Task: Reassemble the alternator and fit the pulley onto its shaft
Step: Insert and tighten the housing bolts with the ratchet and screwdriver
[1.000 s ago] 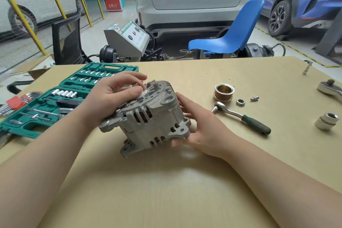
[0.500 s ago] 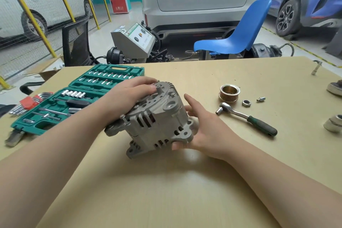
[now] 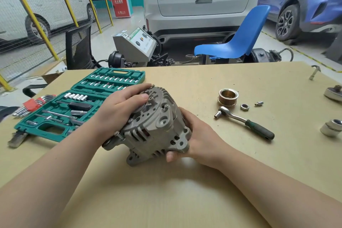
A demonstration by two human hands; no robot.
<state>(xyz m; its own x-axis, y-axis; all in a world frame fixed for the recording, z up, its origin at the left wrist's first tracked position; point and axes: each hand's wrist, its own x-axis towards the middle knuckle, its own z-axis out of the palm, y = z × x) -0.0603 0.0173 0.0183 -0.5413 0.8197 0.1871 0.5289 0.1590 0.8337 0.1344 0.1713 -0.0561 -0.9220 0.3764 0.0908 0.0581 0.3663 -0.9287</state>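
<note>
The alternator (image 3: pixel 153 126) is held tilted just above the surface (image 3: pixel 166 190), near its middle, its long axis running from lower right to upper left. It is supported between both hands. The left hand (image 3: pixel 118 114) is laid over the upper rear end, fingers curled round the housing edge. The right hand (image 3: pixel 201 140) is cupped against the lower front end, with the thumb hooked under a mounting lug; its fingers are hidden behind the housing. Both grips are thus closed round the alternator. The shaft end cannot be seen; it is judged to face the right palm.

The pulley (image 3: pixel 228 96) stands on the surface to the right, well apart from the alternator. Just beside it lie the nut (image 3: pixel 244 107) and a small bit (image 3: pixel 258 103); the ratchet (image 3: pixel 244 122) lies in front of them.

The right hand is the nearer to the pulley. For fitting, the shaft end is expected to need turning clear of the palm first.

A green socket case (image 3: pixel 81 103) lies open on the left, behind the left hand.
</note>
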